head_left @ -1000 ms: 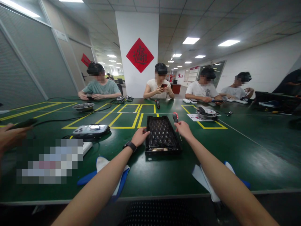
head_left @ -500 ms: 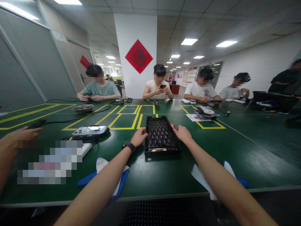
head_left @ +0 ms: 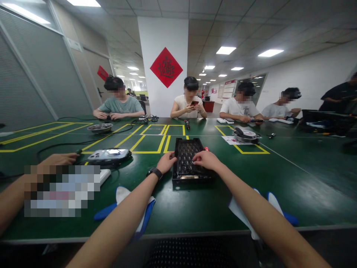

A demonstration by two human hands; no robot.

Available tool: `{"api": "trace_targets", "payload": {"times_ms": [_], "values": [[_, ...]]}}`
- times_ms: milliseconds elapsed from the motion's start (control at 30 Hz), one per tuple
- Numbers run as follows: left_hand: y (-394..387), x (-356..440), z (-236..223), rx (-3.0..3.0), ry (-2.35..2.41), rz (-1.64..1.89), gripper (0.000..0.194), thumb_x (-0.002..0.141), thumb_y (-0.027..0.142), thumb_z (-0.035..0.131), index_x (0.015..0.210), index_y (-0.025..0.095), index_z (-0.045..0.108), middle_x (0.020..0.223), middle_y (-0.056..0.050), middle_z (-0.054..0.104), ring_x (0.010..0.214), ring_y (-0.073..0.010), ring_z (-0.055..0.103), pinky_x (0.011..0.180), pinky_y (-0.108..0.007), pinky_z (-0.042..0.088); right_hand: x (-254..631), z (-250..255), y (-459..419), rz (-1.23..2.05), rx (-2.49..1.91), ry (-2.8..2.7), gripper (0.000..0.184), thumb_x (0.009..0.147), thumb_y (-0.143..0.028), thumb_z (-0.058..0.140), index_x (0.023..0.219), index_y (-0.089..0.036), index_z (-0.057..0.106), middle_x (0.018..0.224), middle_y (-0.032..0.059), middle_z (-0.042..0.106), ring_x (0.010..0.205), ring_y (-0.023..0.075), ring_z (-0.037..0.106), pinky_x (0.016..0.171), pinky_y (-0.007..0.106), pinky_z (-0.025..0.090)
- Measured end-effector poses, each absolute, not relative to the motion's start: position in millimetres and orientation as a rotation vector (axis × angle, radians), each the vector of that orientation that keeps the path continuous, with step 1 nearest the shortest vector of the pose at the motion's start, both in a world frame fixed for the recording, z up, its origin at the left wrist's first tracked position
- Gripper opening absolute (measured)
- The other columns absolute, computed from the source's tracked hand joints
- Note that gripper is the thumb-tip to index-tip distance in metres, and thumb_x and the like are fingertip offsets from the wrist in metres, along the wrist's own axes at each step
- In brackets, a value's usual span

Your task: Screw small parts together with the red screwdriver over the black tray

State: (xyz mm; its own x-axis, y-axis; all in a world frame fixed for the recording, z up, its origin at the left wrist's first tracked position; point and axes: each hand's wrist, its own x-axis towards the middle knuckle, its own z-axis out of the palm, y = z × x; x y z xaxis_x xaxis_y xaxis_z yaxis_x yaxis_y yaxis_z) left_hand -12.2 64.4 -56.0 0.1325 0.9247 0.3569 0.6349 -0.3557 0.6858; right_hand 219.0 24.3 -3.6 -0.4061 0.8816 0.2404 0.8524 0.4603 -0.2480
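Note:
A shallow black case point(head_left: 192, 180) lies on the green table in front of me, with rows of small shiny metal pieces point(head_left: 184, 156) inside it. My left hand point(head_left: 166, 162) grips its left rim, thumb on top. Over the right half of the case, my right hand point(head_left: 208, 160) has its fingertips pinched together low above the metal pieces. Whether anything small is between those fingertips, I cannot make out. Just behind that hand shows the red handle end of a screwdriver point(head_left: 206, 149), at the case's right side. Its shaft is hidden.
Blue-and-white gloves point(head_left: 145, 217) lie under both my forearms. Left of the case are a phone point(head_left: 109, 153) and a co-worker's hand point(head_left: 63, 159) by a cable. Metal bowls point(head_left: 99, 128) and a power tool point(head_left: 187, 124) stand farther off. Several people sit opposite.
The right hand held the red-handled screwdriver upright, lowered it at the case's right side, let go and moved left over the metal pieces. The left hand stayed. The co-worker's hand moved right.

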Motion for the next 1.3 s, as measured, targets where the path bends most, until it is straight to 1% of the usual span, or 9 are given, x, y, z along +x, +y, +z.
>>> {"api": "trace_targets", "payload": {"times_ms": [100, 233, 367, 500, 567, 667, 833, 1133, 1300], "values": [[63.0, -12.0, -54.8, 2.057, 1.501, 1.064, 0.046, 0.072, 0.028, 0.049, 0.115, 0.012, 0.051, 0.098, -0.008, 0.060, 0.086, -0.0178, 0.055, 0.081, -0.029, 0.041, 216.9, -5.2, 28.0, 0.162, -1.426, -2.400, 0.013, 0.067, -0.033, 0.063, 0.077, -0.026, 0.068, 0.072, -0.0010, 0.064, 0.067, 0.0131, 0.056, 0.057, 0.022, 0.035], [59.5, -11.6, -50.6, 2.084, 1.461, 1.021, 0.040, 0.073, 0.027, 0.048, 0.110, 0.013, 0.054, 0.095, -0.006, 0.060, 0.085, -0.0179, 0.054, 0.080, -0.030, 0.041, 213.9, -8.6, 27.7, 0.170, -1.407, -2.359, 0.006, 0.066, -0.025, 0.064, 0.071, -0.023, 0.067, 0.077, 0.0012, 0.064, 0.073, 0.0153, 0.057, 0.061, 0.023, 0.037], [56.5, -11.4, -47.3, 2.128, 1.420, 1.002, 0.035, 0.073, 0.025, 0.047, 0.105, 0.013, 0.057, 0.093, -0.006, 0.061, 0.083, -0.0172, 0.054, 0.079, -0.029, 0.041, 213.1, -6.3, 22.2, 0.202, -1.334, -2.343, 0.007, 0.071, -0.023, 0.059, 0.072, -0.018, 0.063, 0.079, 0.0034, 0.063, 0.075, 0.0145, 0.057, 0.067, 0.024, 0.041], [54.8, -11.8, -45.4, 2.176, 1.399, 0.990, 0.032, 0.073, 0.023, 0.047, 0.102, 0.013, 0.058, 0.093, -0.006, 0.061, 0.082, -0.0168, 0.054, 0.077, -0.028, 0.041, 213.3, 2.8, 11.0, 0.606, -1.003, -2.163, 0.017, 0.077, -0.030, 0.053, 0.081, -0.014, 0.057, 0.074, 0.0038, 0.062, 0.069, 0.0122, 0.059, 0.065, 0.025, 0.046], [54.5, -12.1, -44.9, 2.200, 1.386, 0.979, 0.032, 0.073, 0.023, 0.047, 0.101, 0.012, 0.058, 0.091, -0.007, 0.061, 0.082, -0.0166, 0.054, 0.077, -0.027, 0.041, 213.1, 7.8, 6.0, 0.817, -0.899, -2.038, 0.023, 0.074, -0.035, 0.056, 0.082, -0.013, 0.055, 0.073, 0.0039, 0.062, 0.066, 0.0122, 0.060, 0.062, 0.026, 0.047], [54.7, -12.6, -45.0, 2.206, 1.383, 0.976, 0.032, 0.073, 0.023, 0.047, 0.101, 0.012, 0.058, 0.090, -0.006, 0.061, 0.081, -0.0166, 0.054, 0.076, -0.028, 0.041, 212.9, 11.9, 3.2, 0.958, -0.871, -1.967, 0.031, 0.065, -0.038, 0.064, 0.080, -0.012, 0.056, 0.069, 0.0022, 0.061, 0.060, 0.0108, 0.058, 0.059, 0.025, 0.047], [56.0, -13.4, -47.6, 2.191, 1.380, 0.988, 0.033, 0.074, 0.025, 0.046, 0.103, 0.013, 0.057, 0.093, -0.006, 0.061, 0.082, -0.0166, 0.054, 0.076, -0.028, 0.041, 216.3, 6.7, 7.5, 1.018, -0.964, -2.079, 0.033, 0.056, -0.039, 0.070, 0.072, -0.011, 0.061, 0.065, 0.0031, 0.063, 0.057, 0.0108, 0.056, 0.054, 0.022, 0.044], [56.6, -13.2, -48.8, 2.186, 1.353, 0.995, 0.033, 0.074, 0.026, 0.046, 0.103, 0.014, 0.057, 0.094, -0.006, 0.061, 0.082, -0.0166, 0.054, 0.078, -0.028, 0.041, 222.5, 6.9, 6.9, 1.168, -1.002, -2.275, 0.030, 0.062, -0.033, 0.067, 0.084, -0.013, 0.067, 0.076, 0.0046, 0.067, 0.070, 0.0129, 0.059, 0.068, 0.025, 0.045], [53.5, -11.5, -45.1, 2.175, 1.362, 0.979, 0.032, 0.074, 0.026, 0.046, 0.102, 0.014, 0.057, 0.092, -0.006, 0.061, 0.082, -0.0171, 0.054, 0.077, -0.028, 0.041, 224.2, 8.9, 5.8, 1.136, -1.006, -2.315, 0.028, 0.063, -0.032, 0.066, 0.083, -0.012, 0.067, 0.077, 0.0051, 0.067, 0.070, 0.0131, 0.059, 0.067, 0.024, 0.044]]}}
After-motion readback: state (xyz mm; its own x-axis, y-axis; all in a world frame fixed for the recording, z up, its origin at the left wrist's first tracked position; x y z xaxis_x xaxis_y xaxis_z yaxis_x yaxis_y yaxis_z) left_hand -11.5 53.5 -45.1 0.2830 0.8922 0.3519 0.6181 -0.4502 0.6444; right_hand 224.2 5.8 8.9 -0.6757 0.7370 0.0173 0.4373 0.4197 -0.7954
